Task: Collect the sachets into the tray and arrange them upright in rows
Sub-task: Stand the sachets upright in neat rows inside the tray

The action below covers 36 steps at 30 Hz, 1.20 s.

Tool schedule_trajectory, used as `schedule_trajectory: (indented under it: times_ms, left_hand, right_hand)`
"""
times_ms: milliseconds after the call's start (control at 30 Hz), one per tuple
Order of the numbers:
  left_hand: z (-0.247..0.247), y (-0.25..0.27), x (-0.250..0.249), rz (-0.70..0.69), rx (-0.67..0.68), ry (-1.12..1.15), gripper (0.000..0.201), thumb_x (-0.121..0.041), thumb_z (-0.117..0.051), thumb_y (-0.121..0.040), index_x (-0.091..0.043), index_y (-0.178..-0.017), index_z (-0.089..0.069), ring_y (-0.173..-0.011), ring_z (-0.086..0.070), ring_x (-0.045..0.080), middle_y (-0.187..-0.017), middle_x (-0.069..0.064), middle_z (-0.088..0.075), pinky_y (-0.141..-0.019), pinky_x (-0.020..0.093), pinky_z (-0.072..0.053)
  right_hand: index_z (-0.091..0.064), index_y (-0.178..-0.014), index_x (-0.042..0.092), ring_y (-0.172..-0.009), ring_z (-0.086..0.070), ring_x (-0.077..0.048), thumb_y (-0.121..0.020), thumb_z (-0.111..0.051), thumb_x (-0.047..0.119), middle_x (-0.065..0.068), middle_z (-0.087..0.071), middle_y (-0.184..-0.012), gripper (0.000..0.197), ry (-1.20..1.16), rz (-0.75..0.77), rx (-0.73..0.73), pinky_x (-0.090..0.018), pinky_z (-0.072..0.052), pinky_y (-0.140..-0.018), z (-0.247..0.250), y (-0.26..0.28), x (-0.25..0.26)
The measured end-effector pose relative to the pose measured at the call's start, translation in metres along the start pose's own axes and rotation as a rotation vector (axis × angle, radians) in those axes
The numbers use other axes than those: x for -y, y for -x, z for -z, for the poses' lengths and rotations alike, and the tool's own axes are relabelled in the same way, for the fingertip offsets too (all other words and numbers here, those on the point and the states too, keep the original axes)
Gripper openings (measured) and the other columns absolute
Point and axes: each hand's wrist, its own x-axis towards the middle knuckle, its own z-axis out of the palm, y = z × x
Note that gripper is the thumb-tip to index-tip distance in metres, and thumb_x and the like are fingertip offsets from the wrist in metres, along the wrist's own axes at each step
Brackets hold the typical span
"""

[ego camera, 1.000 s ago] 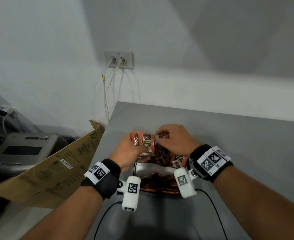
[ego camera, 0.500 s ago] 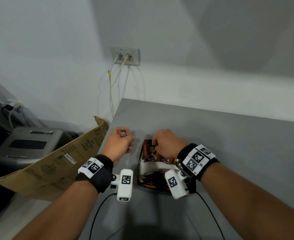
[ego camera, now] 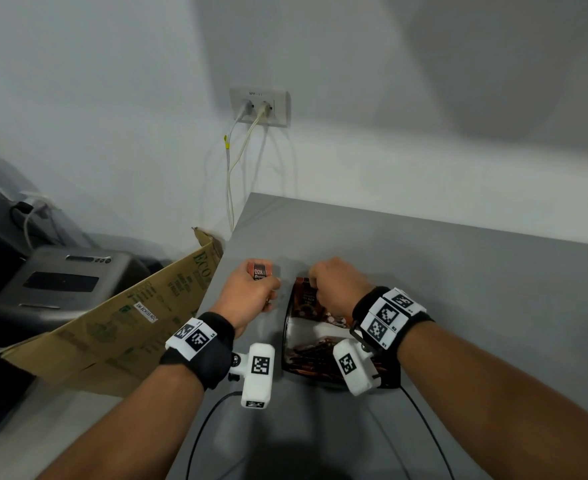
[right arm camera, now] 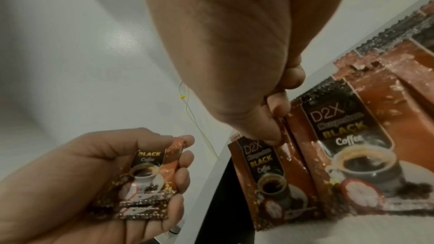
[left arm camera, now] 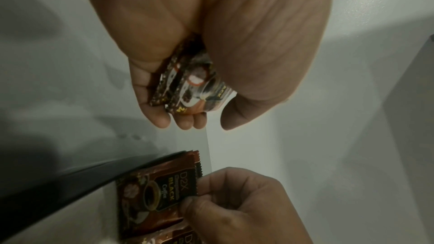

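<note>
at far left, off the table edge: grey machine on the floor, with flattened cardboard sheet leaning against the grey table. on the wall above, socket plate with two pale cables hanging down. over the table's left edge, left hand, fingers curled round a small bunch of held sachets, brown coffee packets fanned in the palm, top of one poking above the fingers. just right of it, black tray on the table, with tray sachets standing upright in a row along its far end and more lying at its near end. over that far row, right hand, thumb and fingertips pinching the top edge of leftmost sachet, upright in the tray.
</note>
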Motion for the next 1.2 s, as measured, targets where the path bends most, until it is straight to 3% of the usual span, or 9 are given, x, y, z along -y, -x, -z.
schedule_trajectory:
  times_ms: [200, 300, 367, 500, 600, 733, 867, 1100, 1200]
  left_hand:
    - [-0.003, 0.003, -0.003, 0.016, 0.036, 0.025, 0.025, 0.004, -0.057, -0.091, -0.010, -0.112, -0.059, -0.075, -0.060, 0.019, -0.087, 0.007, -0.061, -0.058, 0.026, -0.054]
    - [-0.004, 0.005, -0.005, 0.025, 0.044, 0.062, 0.027, 0.008, -0.049, -0.087, -0.006, -0.107, -0.060, -0.079, -0.067, 0.024, -0.088, 0.010, -0.065, -0.068, 0.038, -0.058]
    - [-0.005, 0.008, -0.008, -0.028, 0.081, 0.052, 0.020, 0.010, -0.048, -0.087, -0.003, -0.096, -0.060, -0.076, -0.069, 0.022, -0.084, 0.013, -0.063, -0.068, 0.037, -0.059]
    - [-0.013, 0.011, -0.016, -0.116, 0.178, 0.090, 0.031, 0.012, -0.064, -0.086, -0.006, -0.112, -0.063, -0.080, -0.071, 0.025, -0.097, 0.020, -0.072, -0.064, 0.038, -0.059]
    - [-0.024, 0.010, -0.020, -0.171, 0.252, 0.091, 0.033, 0.012, -0.070, -0.083, -0.008, -0.109, -0.064, -0.081, -0.070, 0.026, -0.094, 0.018, -0.072, -0.064, 0.036, -0.058]
    - [-0.027, 0.005, -0.020, -0.168, 0.166, -0.020, 0.040, -0.003, -0.078, -0.083, -0.012, -0.118, -0.061, -0.081, -0.070, 0.023, -0.098, 0.015, -0.071, -0.063, 0.033, -0.057]
    - [-0.014, 0.002, -0.015, -0.075, -0.032, -0.034, 0.033, -0.008, -0.066, -0.091, -0.016, -0.122, -0.057, -0.082, -0.064, 0.019, -0.096, 0.007, -0.065, -0.068, 0.032, -0.054]
    - [-0.006, 0.011, -0.008, -0.037, -0.001, -0.036, 0.029, -0.004, -0.065, -0.089, -0.014, -0.116, -0.059, -0.081, -0.062, 0.021, -0.092, 0.009, -0.063, -0.068, 0.033, -0.053]
    - [-0.004, 0.014, -0.008, -0.027, 0.007, -0.036, 0.027, -0.002, -0.064, -0.090, -0.012, -0.114, -0.059, -0.079, -0.060, 0.020, -0.091, 0.009, -0.062, -0.067, 0.033, -0.052]
  right_hand:
    - [-0.067, -0.094, 0.006, -0.078, -0.063, -0.031, -0.089, -0.053, -0.005, -0.014, -0.067, -0.092, 0.019, 0.022, 0.026, -0.007, -0.033, -0.044, -0.063, -0.004, -0.002, 0.003]
    - [-0.067, -0.095, 0.007, -0.081, -0.065, -0.031, -0.089, -0.054, -0.003, -0.012, -0.067, -0.092, 0.018, -0.038, 0.020, -0.012, -0.035, -0.050, -0.065, -0.002, 0.000, -0.002]
    - [-0.068, -0.094, 0.010, -0.083, -0.065, -0.028, -0.090, -0.058, 0.002, -0.010, -0.067, -0.095, 0.014, -0.109, 0.002, -0.041, -0.036, -0.054, -0.070, 0.005, 0.003, -0.009]
    - [-0.071, -0.104, 0.018, -0.086, -0.063, -0.009, -0.089, -0.065, 0.016, 0.005, -0.068, -0.098, 0.017, -0.432, 0.007, -0.120, -0.021, -0.052, -0.076, 0.032, 0.017, -0.016]
    - [-0.073, -0.104, 0.022, -0.090, -0.065, -0.007, -0.087, -0.069, 0.022, 0.008, -0.071, -0.096, 0.017, -0.550, 0.033, -0.126, -0.021, -0.052, -0.080, 0.049, 0.027, -0.012]
    - [-0.073, -0.096, 0.020, -0.083, -0.067, -0.008, -0.090, -0.069, 0.018, 0.006, -0.072, -0.089, 0.007, -0.516, 0.001, -0.170, -0.019, -0.050, -0.070, 0.057, 0.034, -0.019]
    - [-0.070, -0.102, 0.017, -0.083, -0.066, -0.014, -0.096, -0.061, 0.012, 0.004, -0.067, -0.096, 0.013, -0.360, -0.029, -0.013, -0.020, -0.048, -0.066, 0.037, 0.034, -0.023]
    - [-0.070, -0.089, 0.005, -0.081, -0.065, -0.031, -0.085, -0.054, -0.004, -0.013, -0.070, -0.089, 0.019, -0.123, 0.051, 0.116, -0.034, -0.051, -0.065, 0.003, 0.020, -0.001]
    - [-0.070, -0.096, 0.006, -0.083, -0.066, -0.031, -0.087, -0.053, -0.005, -0.013, -0.071, -0.093, 0.022, -0.081, 0.067, 0.109, -0.038, -0.055, -0.070, 0.000, 0.014, 0.002]
